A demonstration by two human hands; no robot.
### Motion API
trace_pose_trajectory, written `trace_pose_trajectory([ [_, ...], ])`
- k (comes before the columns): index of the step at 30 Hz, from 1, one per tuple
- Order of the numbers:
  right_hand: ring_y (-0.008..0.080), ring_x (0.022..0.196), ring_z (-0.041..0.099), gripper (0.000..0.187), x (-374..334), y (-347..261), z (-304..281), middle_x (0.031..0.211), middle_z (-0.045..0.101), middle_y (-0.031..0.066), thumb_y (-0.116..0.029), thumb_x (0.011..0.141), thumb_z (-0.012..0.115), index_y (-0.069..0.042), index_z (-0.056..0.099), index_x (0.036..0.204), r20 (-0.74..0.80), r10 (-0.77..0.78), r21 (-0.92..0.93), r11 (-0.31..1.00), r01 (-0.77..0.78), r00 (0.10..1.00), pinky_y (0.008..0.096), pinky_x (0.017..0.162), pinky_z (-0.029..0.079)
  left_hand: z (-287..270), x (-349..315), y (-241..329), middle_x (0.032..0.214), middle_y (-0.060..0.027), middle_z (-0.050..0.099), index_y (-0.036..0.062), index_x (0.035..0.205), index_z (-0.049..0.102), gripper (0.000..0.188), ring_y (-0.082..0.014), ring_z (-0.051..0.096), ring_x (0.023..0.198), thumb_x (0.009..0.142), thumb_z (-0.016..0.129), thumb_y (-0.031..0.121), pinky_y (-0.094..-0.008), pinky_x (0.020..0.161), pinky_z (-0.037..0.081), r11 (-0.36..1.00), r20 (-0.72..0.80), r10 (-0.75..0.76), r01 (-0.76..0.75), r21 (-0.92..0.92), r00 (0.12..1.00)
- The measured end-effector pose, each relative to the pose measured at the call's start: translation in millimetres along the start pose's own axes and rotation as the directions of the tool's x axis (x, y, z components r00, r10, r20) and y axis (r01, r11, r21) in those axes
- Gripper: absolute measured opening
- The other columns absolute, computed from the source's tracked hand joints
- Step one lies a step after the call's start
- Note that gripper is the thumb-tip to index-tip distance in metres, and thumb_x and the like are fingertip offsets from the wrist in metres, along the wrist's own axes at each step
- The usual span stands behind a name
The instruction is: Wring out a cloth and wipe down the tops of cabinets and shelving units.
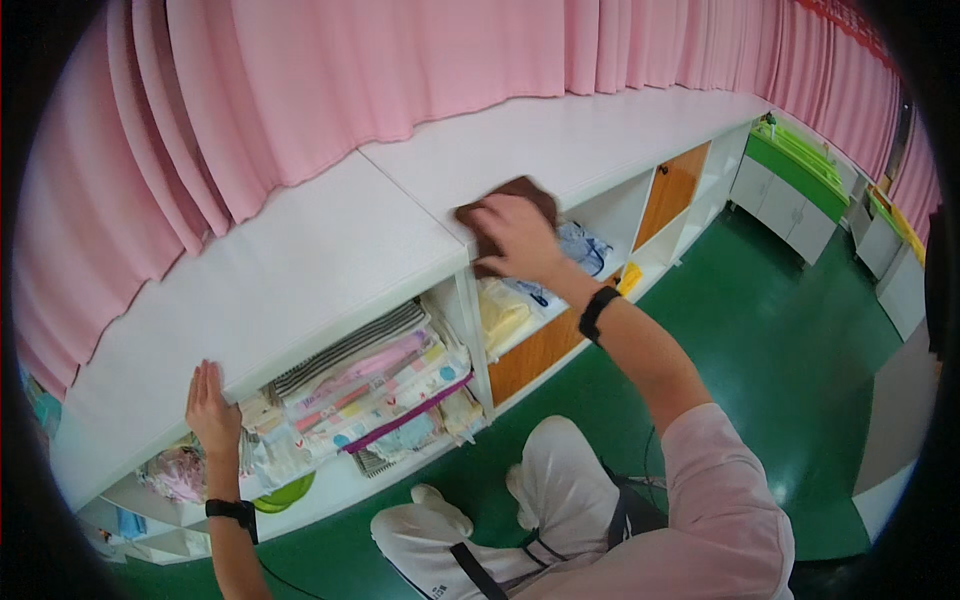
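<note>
Right hand (515, 238) over a brown cloth (538, 194) at the cabinet's front edge

The right hand is palm down, its fingers loosely bent and a little apart, with the thumb set off toward the front edge. The brown cloth lies directly beneath it, showing past the fingers on the far side and at the left; blur hides whether the fingers pinch it or only press on it. A dark band (598, 314) circles the wrist.

Just left of this hand, a seam divides the white cabinet top (300, 270). Below it and to the right, an open compartment holds a blue-and-white item (583, 248) and a pale yellow one (502, 315); further right is a wooden door (673, 196).

The left hand (213, 412), well apart from the right, is open and flat, fingers extended and close together, resting at the cabinet's front edge. Right of it, below the top, is a stack of folded fabrics and packages (370, 385); below it, a round green thing (286, 493). Beyond both hands hangs a pink curtain (340, 80).
</note>
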State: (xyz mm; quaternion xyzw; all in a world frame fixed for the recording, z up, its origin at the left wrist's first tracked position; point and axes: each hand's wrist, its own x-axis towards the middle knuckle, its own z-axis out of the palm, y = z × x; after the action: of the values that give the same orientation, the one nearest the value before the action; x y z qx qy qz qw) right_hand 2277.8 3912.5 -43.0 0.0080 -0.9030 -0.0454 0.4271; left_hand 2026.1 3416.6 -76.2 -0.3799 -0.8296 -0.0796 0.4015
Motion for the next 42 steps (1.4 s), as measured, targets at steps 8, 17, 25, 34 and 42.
trace_pose_trajectory([
  [8,0.0393,0.122,0.041,0.079,-28.0,34.8,17.4,0.124,0.049,0.0183,-0.018,0.051,0.079,-0.004,0.051,0.123,-0.200,0.180,-0.027,0.982,-0.189,0.963,0.0542,0.108,0.028,17.1,-0.4,-24.6,0.123,-0.0215,0.061,-0.0027,0.116,0.059,0.052,-0.0412,0.058,0.113,0.065,0.060,-0.004,-0.0450,0.094,0.049,0.997,0.038,0.062,-0.063,0.043,0.997],
  [17,0.0383,0.124,0.043,0.065,-19.8,-0.5,40.0,0.129,0.048,0.0174,-0.016,0.066,0.070,-0.010,0.050,0.127,-0.127,-0.047,-0.009,0.999,0.046,0.991,0.0553,0.109,0.028,20.7,4.8,-15.0,0.126,-0.0196,0.058,-0.0010,0.122,0.054,0.057,-0.0402,0.055,0.114,0.066,0.062,-0.004,-0.0469,0.096,0.046,0.998,0.006,0.024,-0.025,0.056,1.000],
  [25,0.0448,0.134,0.027,0.076,-40.4,28.3,35.5,0.135,0.039,0.0218,-0.010,0.061,0.075,-0.006,0.045,0.131,-0.182,0.362,-0.122,0.914,-0.386,0.914,0.0630,0.112,0.016,16.7,4.6,-9.9,0.123,-0.0189,0.060,-0.0002,0.118,0.056,0.054,-0.0383,0.056,0.113,0.064,0.061,-0.005,-0.0454,0.096,0.046,0.996,-0.020,-0.041,0.042,0.079,0.999],
  [34,0.0432,0.131,0.031,0.065,11.1,-123.3,56.3,0.134,0.040,0.0191,0.007,0.065,0.054,-0.008,0.051,0.128,-0.106,0.234,0.203,0.957,-0.210,0.966,0.0639,0.112,0.012,11.4,2.6,-3.5,0.123,-0.0185,0.061,0.0002,0.113,0.058,0.051,-0.0371,0.057,0.113,0.062,0.061,-0.005,-0.0433,0.096,0.048,0.994,-0.071,-0.054,0.060,0.089,0.996],
  [42,0.0353,0.124,0.045,0.059,10.0,-91.8,41.7,0.126,0.054,0.0167,0.009,0.066,0.055,-0.006,0.057,0.123,-0.102,0.039,0.254,0.967,-0.012,0.994,0.0547,0.111,0.026,11.1,3.5,-0.9,0.120,-0.0173,0.062,-0.0001,0.113,0.058,0.051,-0.0362,0.058,0.112,0.062,0.062,-0.004,-0.0437,0.095,0.048,0.996,-0.096,-0.033,0.041,0.085,0.995],
])
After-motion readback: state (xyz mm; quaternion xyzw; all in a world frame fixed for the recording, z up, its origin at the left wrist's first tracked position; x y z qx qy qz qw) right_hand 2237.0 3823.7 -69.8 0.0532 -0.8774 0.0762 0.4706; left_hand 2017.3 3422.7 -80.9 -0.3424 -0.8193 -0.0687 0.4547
